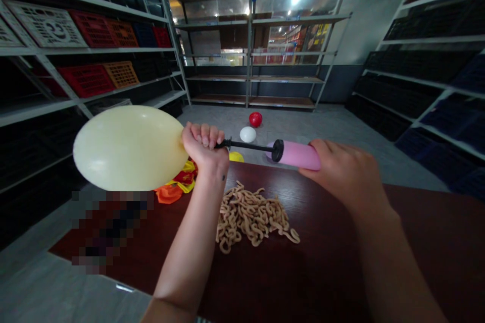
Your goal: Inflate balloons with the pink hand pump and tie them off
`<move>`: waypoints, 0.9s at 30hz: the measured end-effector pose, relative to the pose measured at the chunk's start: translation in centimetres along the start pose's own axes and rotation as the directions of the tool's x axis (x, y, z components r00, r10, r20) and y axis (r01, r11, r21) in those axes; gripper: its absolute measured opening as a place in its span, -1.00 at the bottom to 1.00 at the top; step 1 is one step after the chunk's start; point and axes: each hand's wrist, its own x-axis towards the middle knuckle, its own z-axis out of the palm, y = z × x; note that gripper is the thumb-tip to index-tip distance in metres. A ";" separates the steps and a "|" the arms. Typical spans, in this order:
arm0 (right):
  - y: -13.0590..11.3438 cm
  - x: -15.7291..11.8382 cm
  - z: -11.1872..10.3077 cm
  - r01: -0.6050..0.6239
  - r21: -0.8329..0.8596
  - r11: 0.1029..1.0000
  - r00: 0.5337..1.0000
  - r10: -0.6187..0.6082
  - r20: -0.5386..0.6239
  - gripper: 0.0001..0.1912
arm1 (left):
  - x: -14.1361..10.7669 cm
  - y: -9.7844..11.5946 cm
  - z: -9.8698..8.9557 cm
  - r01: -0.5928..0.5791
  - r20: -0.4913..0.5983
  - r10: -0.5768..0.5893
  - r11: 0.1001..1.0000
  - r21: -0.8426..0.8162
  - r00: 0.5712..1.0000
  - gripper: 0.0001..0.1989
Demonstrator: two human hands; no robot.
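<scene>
A large pale-yellow balloon [129, 149], swollen into an oval, sits at the left. My left hand [204, 144] is closed round its neck and the end of the black rod [252, 147] of a balloon pump. The pump's pink barrel [301, 155] lies to the right, with my right hand [341, 171] wrapped round its far end. A length of black rod shows between my left hand and the barrel's black cap [278, 151]. My left fingers hide the balloon's mouth. Below the pump, a heap of tan, curled, string-like pieces [253, 214] lies on the table.
The dark red-brown table [322, 242] carries orange, red and yellow fabric-like pieces [174, 186] at left. On the floor beyond are a red ball-like object [255, 119], a white balloon [247, 134] and a yellow one [236, 157]. Shelves with crates [91, 79] stand left. A pixelated patch covers the lower left.
</scene>
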 end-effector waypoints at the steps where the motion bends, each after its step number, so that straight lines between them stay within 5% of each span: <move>1: -0.4 0.1 0.0 0.008 0.000 1.000 1.000 -0.008 0.004 -0.75 | -0.5 -0.6 0.1 0.018 -0.001 -0.018 1.000 0.004 1.000 -0.52; 8: -3.5 0.3 0.2 0.026 -0.023 0.999 1.000 -0.026 0.017 -0.74 | -3.0 -4.4 0.2 0.196 -0.007 -0.196 0.981 -0.013 0.981 -0.51; 20: -4.9 0.6 3.1 -0.014 0.164 0.986 1.000 0.014 -0.001 -0.71 | -0.7 -3.9 -0.8 0.185 -0.093 -0.186 0.983 -0.022 0.978 -0.54; 27: -3.0 0.7 4.2 -0.029 0.236 0.971 0.997 0.012 0.075 -0.65 | 0.2 -3.8 -1.6 0.157 -0.104 -0.159 0.987 -0.024 0.982 -0.55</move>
